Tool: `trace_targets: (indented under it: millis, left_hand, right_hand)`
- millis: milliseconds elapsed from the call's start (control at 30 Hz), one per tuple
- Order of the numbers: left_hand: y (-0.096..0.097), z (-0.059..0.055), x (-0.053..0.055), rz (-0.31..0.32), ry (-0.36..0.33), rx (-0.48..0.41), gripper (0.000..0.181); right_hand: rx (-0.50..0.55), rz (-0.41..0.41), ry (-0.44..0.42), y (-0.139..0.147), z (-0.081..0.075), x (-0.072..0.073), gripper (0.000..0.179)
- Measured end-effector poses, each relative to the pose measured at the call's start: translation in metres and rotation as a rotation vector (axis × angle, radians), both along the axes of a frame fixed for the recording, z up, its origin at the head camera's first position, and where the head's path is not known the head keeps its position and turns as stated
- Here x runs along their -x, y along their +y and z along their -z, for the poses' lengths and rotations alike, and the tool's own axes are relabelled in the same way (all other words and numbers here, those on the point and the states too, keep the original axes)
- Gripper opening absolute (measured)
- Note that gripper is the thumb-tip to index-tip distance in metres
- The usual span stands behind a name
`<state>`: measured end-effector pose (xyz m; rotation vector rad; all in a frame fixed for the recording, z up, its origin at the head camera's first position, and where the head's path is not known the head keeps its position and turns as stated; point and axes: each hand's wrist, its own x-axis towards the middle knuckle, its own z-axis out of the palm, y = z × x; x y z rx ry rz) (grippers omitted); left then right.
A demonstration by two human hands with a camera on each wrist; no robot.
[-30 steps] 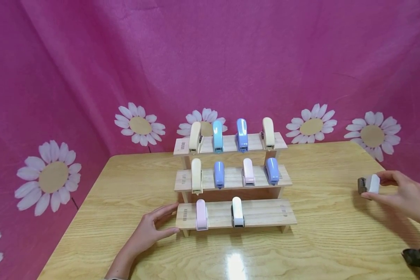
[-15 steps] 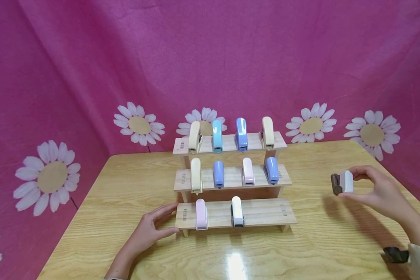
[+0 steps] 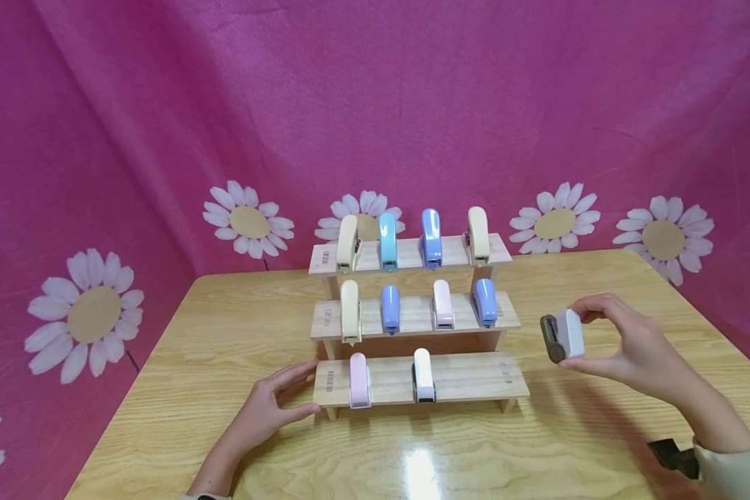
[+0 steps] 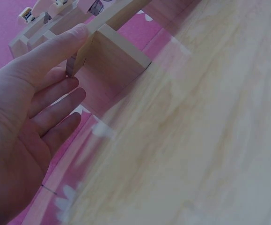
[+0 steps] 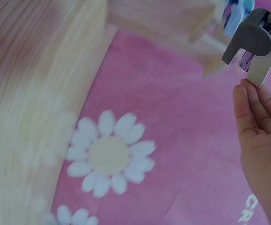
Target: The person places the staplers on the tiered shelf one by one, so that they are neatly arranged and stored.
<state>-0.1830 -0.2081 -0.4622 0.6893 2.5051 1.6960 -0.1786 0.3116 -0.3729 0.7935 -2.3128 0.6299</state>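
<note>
A small white and grey-brown stapler is pinched between the thumb and fingers of my right hand, above the table to the right of the stand. The right wrist view shows the dark part of the stapler facing away from the palm. My left hand holds the left end of the lowest shelf of a three-tier wooden stand, thumb at the front corner, index finger at the back corner. On that shelf sit a pink stapler and a white stapler, with bare wood to their right.
The middle shelf bears cream, blue and pink staplers in a row. Cream, light blue and blue staplers line the top shelf. The stand is on a wood-grain table, with a magenta flower-print cloth behind.
My right hand has moved left toward the stand with the stapler, turning it slightly. My left hand stays at the end of the lowest shelf.
</note>
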Motion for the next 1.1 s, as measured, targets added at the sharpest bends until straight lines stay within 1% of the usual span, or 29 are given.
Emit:
trace_targets:
  millis: [133,300,367,600,833,1100]
  left_hand:
    - [0.0,0.001,0.0,0.008,-0.006,-0.016,0.067]
    - [-0.001,0.001,0.0,-0.003,-0.02,-0.018,0.067]
    - [-0.001,0.001,0.0,-0.008,-0.024,-0.015,0.067]
    - [-0.002,0.0,-0.001,-0.014,-0.028,-0.004,0.066]
    - [-0.002,-0.001,0.001,-0.01,-0.01,0.012,0.067]
    - [-0.001,0.0,0.0,0.019,-0.021,-0.012,0.066]
  right_hand:
    - [-0.016,-0.045,0.021,-0.017,-0.003,-0.002,0.079]
    - [-0.017,-0.115,0.051,-0.041,-0.003,-0.005,0.073]
    - [-0.028,-0.124,0.052,-0.05,-0.002,-0.006,0.072]
    - [-0.114,-0.058,0.001,-0.073,0.005,-0.011,0.07]
    - [-0.17,-0.039,-0.027,-0.086,0.013,-0.012,0.07]
    - [-0.201,-0.019,-0.104,-0.094,0.018,-0.014,0.068]
